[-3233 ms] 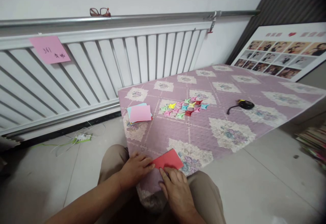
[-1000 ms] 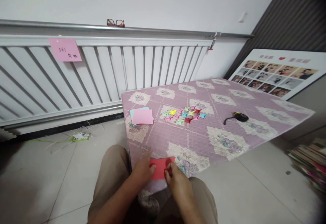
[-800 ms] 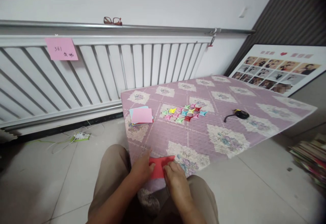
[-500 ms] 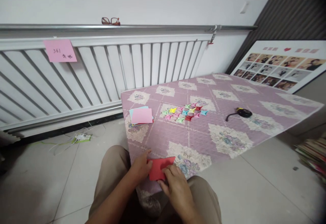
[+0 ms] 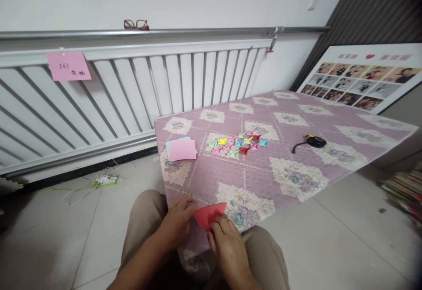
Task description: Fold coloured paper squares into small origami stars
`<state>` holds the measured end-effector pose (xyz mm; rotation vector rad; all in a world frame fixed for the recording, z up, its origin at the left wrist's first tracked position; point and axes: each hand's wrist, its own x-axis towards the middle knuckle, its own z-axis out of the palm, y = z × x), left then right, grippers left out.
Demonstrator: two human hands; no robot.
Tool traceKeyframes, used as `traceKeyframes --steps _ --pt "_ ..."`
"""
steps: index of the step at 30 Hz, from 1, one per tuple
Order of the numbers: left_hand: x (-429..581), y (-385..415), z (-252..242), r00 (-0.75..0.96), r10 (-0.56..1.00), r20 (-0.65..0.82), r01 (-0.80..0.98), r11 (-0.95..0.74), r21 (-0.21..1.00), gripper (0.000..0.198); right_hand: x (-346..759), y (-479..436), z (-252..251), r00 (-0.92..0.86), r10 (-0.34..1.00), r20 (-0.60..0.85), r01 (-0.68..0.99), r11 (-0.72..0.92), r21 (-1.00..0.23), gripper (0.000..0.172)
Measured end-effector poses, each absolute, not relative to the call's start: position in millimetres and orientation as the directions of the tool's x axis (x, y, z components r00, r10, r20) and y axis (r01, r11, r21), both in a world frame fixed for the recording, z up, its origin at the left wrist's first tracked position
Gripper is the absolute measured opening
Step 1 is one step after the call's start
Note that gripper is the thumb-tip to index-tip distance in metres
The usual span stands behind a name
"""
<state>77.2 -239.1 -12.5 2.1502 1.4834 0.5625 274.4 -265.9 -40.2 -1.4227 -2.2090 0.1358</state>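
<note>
A sheet of red paper (image 5: 209, 214) lies at the near corner of the cloth-covered table, partly folded, with a slanted lower edge. My left hand (image 5: 178, 222) holds its left end, the thumb and fingers at the edge. At the lower right edge, my right hand (image 5: 228, 242) grips the paper with bent fingers, which hide part of it. Farther back sits a small stack of coloured paper (image 5: 182, 149), pink on top. To the right of that stack are several small folded paper pieces (image 5: 239, 143) in green, yellow, pink, blue and red.
A black corded object (image 5: 315, 141) with a yellow part lies on the purple flowered tablecloth (image 5: 227, 171). Behind the table runs a white radiator (image 5: 198, 81), with glasses (image 5: 136, 25) on the pipe above. A photo board (image 5: 359, 78) leans at the back right.
The red paper has gone from a roughly rectangular outline to a slanted, folded one. My right fingers have brought its lower part upward, and my left hand has shifted slightly left.
</note>
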Motion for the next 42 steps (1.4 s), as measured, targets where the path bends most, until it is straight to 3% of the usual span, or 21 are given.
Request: traceKeyframes --steps 3,6,10,28,42 --pt "82 -240 -14 0.388 0.916 0.101 0.745 -0.376 0.551 0.044 274 -266 -38 -0.316 0.882 0.349 0.822 0.438 -0.364 0.01" --pt "84 -234 -17 0.352 0.932 0.08 0.762 -0.336 0.553 0.023 275 -267 -36 -0.313 0.89 0.331 0.818 0.43 -0.383 0.011" --pt "81 -225 -16 0.302 0.953 0.02 0.786 -0.261 0.56 0.012 275 -267 -36 -0.299 0.9 0.318 0.805 0.417 -0.423 0.014" --pt "90 -211 -10 0.154 0.979 -0.13 0.86 -0.068 0.506 0.014 275 -256 -29 -0.209 0.927 0.311 0.879 0.318 -0.356 0.022" --pt "91 -204 -5 0.168 0.969 -0.182 0.888 -0.069 0.455 0.014 275 -248 -26 -0.194 0.951 0.242 0.884 0.276 -0.376 0.023"
